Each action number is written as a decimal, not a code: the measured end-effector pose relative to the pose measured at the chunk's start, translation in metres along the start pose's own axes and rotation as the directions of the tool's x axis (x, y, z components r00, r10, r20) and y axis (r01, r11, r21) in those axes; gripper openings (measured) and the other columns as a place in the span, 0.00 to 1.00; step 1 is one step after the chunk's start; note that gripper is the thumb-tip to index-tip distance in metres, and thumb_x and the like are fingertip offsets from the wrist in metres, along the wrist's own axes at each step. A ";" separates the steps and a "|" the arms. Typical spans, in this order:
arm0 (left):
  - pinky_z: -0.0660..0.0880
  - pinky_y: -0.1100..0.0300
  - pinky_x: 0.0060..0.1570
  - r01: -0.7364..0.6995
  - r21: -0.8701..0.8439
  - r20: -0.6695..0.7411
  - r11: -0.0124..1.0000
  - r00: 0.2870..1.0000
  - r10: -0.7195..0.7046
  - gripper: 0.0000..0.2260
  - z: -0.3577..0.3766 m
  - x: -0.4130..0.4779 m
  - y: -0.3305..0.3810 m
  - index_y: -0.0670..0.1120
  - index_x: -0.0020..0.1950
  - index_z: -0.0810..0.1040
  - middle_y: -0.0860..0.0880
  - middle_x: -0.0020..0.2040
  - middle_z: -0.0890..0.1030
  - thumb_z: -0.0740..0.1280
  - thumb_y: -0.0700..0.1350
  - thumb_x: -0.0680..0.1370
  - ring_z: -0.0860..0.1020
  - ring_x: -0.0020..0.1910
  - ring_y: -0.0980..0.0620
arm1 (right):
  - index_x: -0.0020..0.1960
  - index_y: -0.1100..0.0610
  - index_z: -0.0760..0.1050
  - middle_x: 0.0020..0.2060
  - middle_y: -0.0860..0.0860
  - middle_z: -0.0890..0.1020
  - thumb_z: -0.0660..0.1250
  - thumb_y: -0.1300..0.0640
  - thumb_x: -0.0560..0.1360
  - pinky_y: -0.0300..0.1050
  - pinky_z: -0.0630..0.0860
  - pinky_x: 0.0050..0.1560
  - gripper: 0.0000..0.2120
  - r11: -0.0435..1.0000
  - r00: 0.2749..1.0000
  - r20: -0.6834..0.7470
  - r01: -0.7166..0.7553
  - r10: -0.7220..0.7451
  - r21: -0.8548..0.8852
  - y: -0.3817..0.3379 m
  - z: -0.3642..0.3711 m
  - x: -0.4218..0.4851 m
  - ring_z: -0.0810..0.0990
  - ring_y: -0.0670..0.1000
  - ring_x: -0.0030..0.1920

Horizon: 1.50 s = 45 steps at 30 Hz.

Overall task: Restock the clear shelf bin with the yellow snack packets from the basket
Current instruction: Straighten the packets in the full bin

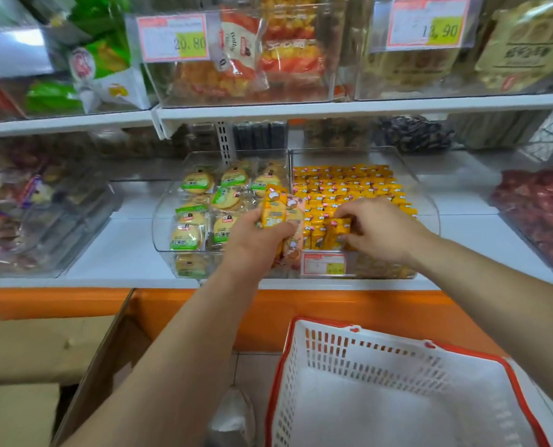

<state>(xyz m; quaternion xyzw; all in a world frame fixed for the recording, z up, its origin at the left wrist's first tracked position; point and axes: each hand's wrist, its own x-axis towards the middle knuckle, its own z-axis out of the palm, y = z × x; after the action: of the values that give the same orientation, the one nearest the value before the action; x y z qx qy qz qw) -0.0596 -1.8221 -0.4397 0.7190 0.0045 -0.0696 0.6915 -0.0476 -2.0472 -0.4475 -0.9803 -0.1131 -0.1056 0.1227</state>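
While the left hand [256,243] grips packets [273,214], the right hand [381,233] seemingly pinches more in the bin [431,214].

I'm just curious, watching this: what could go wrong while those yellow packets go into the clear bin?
1. The left hand grips a loose stack of yellow packets over the edge of the neighbouring cake bin; one could slip in there.
2. The right hand pinches a few packets at the front of the clear bin, which looks nearly full; squeezing them in may upset the neat rows.
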 end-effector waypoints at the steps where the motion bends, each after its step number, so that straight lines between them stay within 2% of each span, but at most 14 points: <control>1: 0.84 0.52 0.40 -0.002 0.000 -0.002 1.000 1.000 0.002 0.02 -0.001 0.000 0.001 0.50 0.47 0.82 0.48 0.42 0.88 0.73 0.43 0.78 0.87 0.41 0.48 | 0.62 0.50 0.79 0.51 0.50 0.83 0.74 0.52 0.73 0.41 0.72 0.49 0.18 0.999 0.999 0.038 0.004 -0.002 -0.041 -0.002 0.003 0.000 0.80 0.54 0.53; 6: 0.84 0.53 0.40 -0.001 -0.021 0.012 1.000 1.000 0.001 0.01 -0.003 -0.002 0.001 0.50 0.48 0.82 0.49 0.42 0.88 0.73 0.45 0.78 0.87 0.41 0.49 | 0.61 0.51 0.80 0.55 0.50 0.79 0.68 0.40 0.75 0.52 0.77 0.54 0.21 0.995 0.993 0.113 -0.010 0.021 -0.096 -0.005 0.019 -0.014 0.77 0.54 0.57; 12: 0.84 0.51 0.40 0.004 -0.027 0.049 1.000 0.999 -0.002 0.02 0.001 -0.005 0.001 0.50 0.50 0.81 0.46 0.45 0.87 0.72 0.43 0.79 0.87 0.42 0.48 | 0.77 0.46 0.63 0.67 0.48 0.71 0.70 0.38 0.73 0.49 0.70 0.65 0.36 0.992 0.982 0.183 -0.028 0.050 -0.120 -0.009 0.021 -0.026 0.67 0.52 0.66; 15: 0.85 0.44 0.44 0.027 -0.011 0.176 1.000 0.984 -0.024 0.04 0.017 -0.012 -0.001 0.49 0.52 0.80 0.42 0.49 0.86 0.72 0.42 0.79 0.87 0.45 0.42 | 0.77 0.38 0.57 0.62 0.41 0.75 0.74 0.40 0.70 0.46 0.73 0.61 0.41 0.957 0.994 -0.022 -0.095 0.105 0.276 -0.010 0.006 -0.057 0.73 0.45 0.63; 18: 0.84 0.49 0.37 0.032 0.029 0.355 0.999 0.934 -0.041 0.06 0.036 -0.020 -0.006 0.48 0.54 0.80 0.42 0.48 0.86 0.73 0.41 0.78 0.86 0.44 0.39 | 0.70 0.32 0.66 0.49 0.38 0.80 0.75 0.44 0.71 0.46 0.79 0.49 0.31 0.654 0.966 -0.074 -0.110 0.247 0.749 -0.013 -0.007 -0.091 0.82 0.44 0.48; 20: 0.84 0.49 0.41 0.034 0.052 0.432 0.998 0.900 -0.054 0.08 0.048 -0.025 -0.007 0.49 0.56 0.81 0.42 0.50 0.87 0.73 0.42 0.78 0.86 0.48 0.39 | 0.69 0.34 0.67 0.46 0.39 0.81 0.71 0.49 0.76 0.49 0.81 0.44 0.26 0.490 0.953 -0.011 -0.146 0.304 0.859 -0.013 -0.011 -0.099 0.84 0.44 0.46; 23: 0.83 0.45 0.50 0.015 0.098 0.494 0.995 0.867 -0.062 0.09 0.060 -0.029 -0.006 0.50 0.58 0.82 0.43 0.51 0.87 0.74 0.43 0.78 0.86 0.51 0.40 | 0.66 0.39 0.74 0.49 0.41 0.80 0.69 0.47 0.75 0.43 0.79 0.46 0.19 0.461 0.942 0.024 -0.186 0.334 0.868 -0.006 -0.024 -0.094 0.84 0.48 0.47; 27: 0.81 0.43 0.56 -0.027 0.200 0.564 0.980 0.820 -0.092 0.11 0.076 -0.035 -0.003 0.47 0.60 0.81 0.44 0.51 0.87 0.74 0.42 0.77 0.86 0.51 0.41 | 0.65 0.41 0.76 0.50 0.45 0.80 0.71 0.38 0.65 0.45 0.77 0.47 0.29 0.470 0.967 0.099 -0.203 0.237 0.859 0.008 -0.037 -0.098 0.81 0.50 0.43; 32: 0.82 0.44 0.52 -0.064 0.258 0.597 0.964 0.795 -0.107 0.13 0.085 -0.037 -0.005 0.49 0.59 0.81 0.45 0.50 0.87 0.76 0.44 0.75 0.86 0.49 0.41 | 0.59 0.38 0.79 0.51 0.53 0.78 0.75 0.46 0.71 0.50 0.76 0.48 0.17 0.617 0.975 0.138 -0.218 0.175 0.756 0.023 -0.040 -0.105 0.77 0.54 0.46; 35: 0.83 0.46 0.48 0.020 0.175 0.556 0.984 0.823 -0.115 0.20 0.082 -0.033 -0.003 0.50 0.60 0.81 0.43 0.49 0.87 0.79 0.46 0.69 0.87 0.47 0.40 | 0.54 0.43 0.81 0.52 0.61 0.76 0.73 0.49 0.75 0.59 0.77 0.49 0.08 0.547 0.971 0.111 -0.212 0.211 0.810 0.027 -0.042 -0.105 0.77 0.60 0.47; 38: 0.83 0.52 0.43 0.057 0.145 0.492 0.988 0.862 -0.122 0.24 0.074 -0.028 -0.001 0.49 0.59 0.80 0.42 0.48 0.87 0.78 0.50 0.64 0.87 0.45 0.42 | 0.48 0.49 0.81 0.54 0.65 0.76 0.75 0.54 0.73 0.61 0.80 0.55 0.05 0.372 0.934 0.075 -0.211 0.348 0.904 0.032 -0.041 -0.105 0.82 0.61 0.46; 40: 0.82 0.58 0.37 0.085 0.102 0.417 0.991 0.901 -0.120 0.26 0.069 -0.026 -0.003 0.47 0.60 0.80 0.42 0.46 0.87 0.78 0.51 0.64 0.87 0.42 0.43 | 0.45 0.54 0.79 0.51 0.63 0.79 0.78 0.55 0.67 0.66 0.78 0.57 0.10 0.267 0.906 0.091 -0.216 0.413 0.939 0.037 -0.039 -0.106 0.82 0.68 0.50; 42: 0.81 0.59 0.35 0.102 0.034 0.364 0.994 0.925 -0.108 0.26 0.066 -0.024 -0.003 0.47 0.61 0.79 0.44 0.44 0.87 0.77 0.51 0.65 0.87 0.41 0.43 | 0.45 0.54 0.76 0.41 0.55 0.81 0.79 0.56 0.61 0.57 0.78 0.49 0.16 0.214 0.906 0.144 -0.244 0.399 0.946 0.038 -0.034 -0.107 0.82 0.61 0.41; 45: 0.82 0.58 0.36 0.129 -0.081 0.350 0.988 0.932 -0.093 0.24 0.063 -0.024 0.000 0.46 0.62 0.79 0.43 0.45 0.87 0.75 0.49 0.68 0.87 0.43 0.43 | 0.61 0.48 0.73 0.40 0.47 0.84 0.81 0.62 0.62 0.48 0.76 0.44 0.32 0.201 0.913 0.223 -0.303 0.341 0.932 0.031 -0.023 -0.107 0.84 0.50 0.40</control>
<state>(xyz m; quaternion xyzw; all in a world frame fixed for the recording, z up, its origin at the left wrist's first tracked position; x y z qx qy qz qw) -0.0895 -1.8827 -0.4398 0.6576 -0.0727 -0.2333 0.7126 -0.1460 -2.1039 -0.4577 -0.7081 0.0549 -0.0042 0.7039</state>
